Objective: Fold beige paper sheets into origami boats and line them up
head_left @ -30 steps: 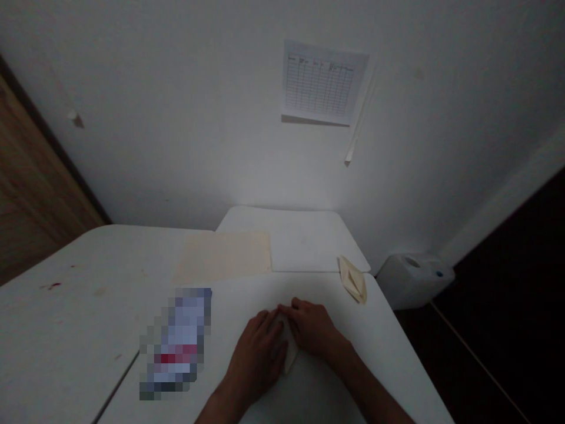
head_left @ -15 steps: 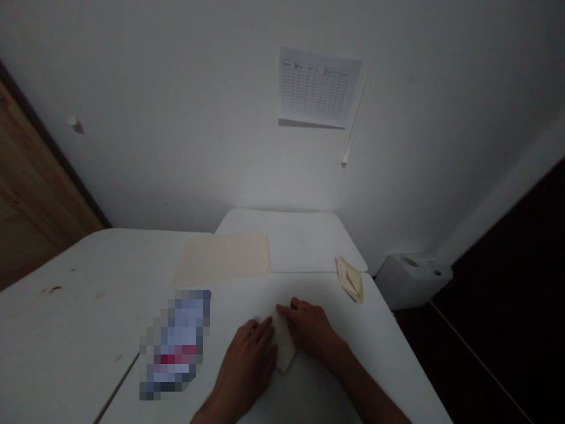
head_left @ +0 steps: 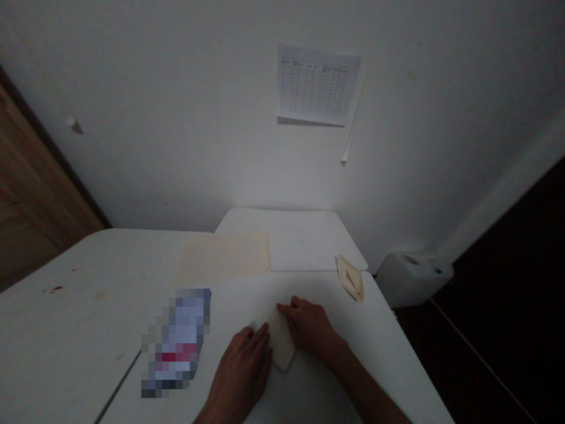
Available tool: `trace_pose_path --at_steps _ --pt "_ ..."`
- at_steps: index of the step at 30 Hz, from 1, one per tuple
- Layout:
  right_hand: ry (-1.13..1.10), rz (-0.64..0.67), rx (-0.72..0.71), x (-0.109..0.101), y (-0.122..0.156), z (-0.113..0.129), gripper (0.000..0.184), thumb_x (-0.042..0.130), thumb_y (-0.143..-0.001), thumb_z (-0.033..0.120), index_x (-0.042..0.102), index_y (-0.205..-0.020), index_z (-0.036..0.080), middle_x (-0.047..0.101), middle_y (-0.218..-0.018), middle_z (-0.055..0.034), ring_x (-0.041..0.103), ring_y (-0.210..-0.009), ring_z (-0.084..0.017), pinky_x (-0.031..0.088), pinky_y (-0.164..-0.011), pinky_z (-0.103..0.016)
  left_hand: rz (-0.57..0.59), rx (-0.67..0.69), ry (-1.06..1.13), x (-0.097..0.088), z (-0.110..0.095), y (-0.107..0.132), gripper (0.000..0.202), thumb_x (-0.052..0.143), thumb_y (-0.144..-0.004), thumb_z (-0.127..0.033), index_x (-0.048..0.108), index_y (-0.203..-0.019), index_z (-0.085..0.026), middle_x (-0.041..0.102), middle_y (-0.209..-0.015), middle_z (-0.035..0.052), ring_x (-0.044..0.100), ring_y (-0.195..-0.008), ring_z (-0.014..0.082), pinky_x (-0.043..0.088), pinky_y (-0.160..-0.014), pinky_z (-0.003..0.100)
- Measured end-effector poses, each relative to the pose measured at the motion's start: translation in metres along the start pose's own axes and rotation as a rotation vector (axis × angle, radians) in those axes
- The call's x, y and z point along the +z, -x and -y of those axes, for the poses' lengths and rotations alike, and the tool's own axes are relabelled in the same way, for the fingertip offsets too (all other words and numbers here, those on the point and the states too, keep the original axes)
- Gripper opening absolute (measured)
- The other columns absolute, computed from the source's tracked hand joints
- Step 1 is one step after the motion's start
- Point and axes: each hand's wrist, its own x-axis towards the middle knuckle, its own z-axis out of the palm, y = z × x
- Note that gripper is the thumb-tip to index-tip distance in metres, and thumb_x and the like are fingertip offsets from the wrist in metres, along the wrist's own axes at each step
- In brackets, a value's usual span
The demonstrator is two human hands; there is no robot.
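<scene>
A small piece of folded cream paper lies flat on the white table between my hands, its pointed end toward me. My right hand is closed over its right edge, with the index finger pressing the far corner and the other fingers curled. On the opposite side, my left hand lies with its fingers stretched forward, their tips touching the paper's left edge. Its thumb runs close beside the other fingers. Another folded cream paper sits by the table's right edge, beyond my right hand.
A flat cream sheet lies at the back of the white table. To the left is a blurred-out bluish packet. A printed chart hangs on the wall. On the floor at right stands a white container.
My left hand has shifted slightly left and toward me, uncovering more of the folded paper. My right hand stays nearly in place on the far corner.
</scene>
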Motion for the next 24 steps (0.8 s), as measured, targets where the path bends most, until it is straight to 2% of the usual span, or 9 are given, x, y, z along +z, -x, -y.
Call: trace_pose_path --at_steps 14,24 --pt "-0.007 0.012 0.006 0.003 0.001 -0.001 0.042 0.041 -0.093 0.024 0.048 -0.133 0.033 0.060 -0.104 -0.0058 0.061 -0.090 -0.020 0.044 -0.071 -0.028 -0.050 -0.030 -0.076 -0.010 -0.001 0.022 0.027 0.048 -0.088 -0.021 0.064 -0.110 -0.020 0.069 -0.116 0.0033 0.062 -0.092 0.0256 0.054 -0.076 0.041" --pt "0.001 0.002 0.021 0.004 0.002 0.002 0.043 0.043 -0.091 0.024 0.048 -0.133 0.033 0.058 -0.105 -0.0057 0.059 -0.091 -0.020 0.044 -0.072 -0.029 -0.101 0.027 -0.096 -0.017 0.000 0.025 0.027 0.044 -0.089 -0.019 0.064 -0.108 -0.017 0.070 -0.113 0.0060 0.061 -0.086 0.0237 0.053 -0.074 0.038"
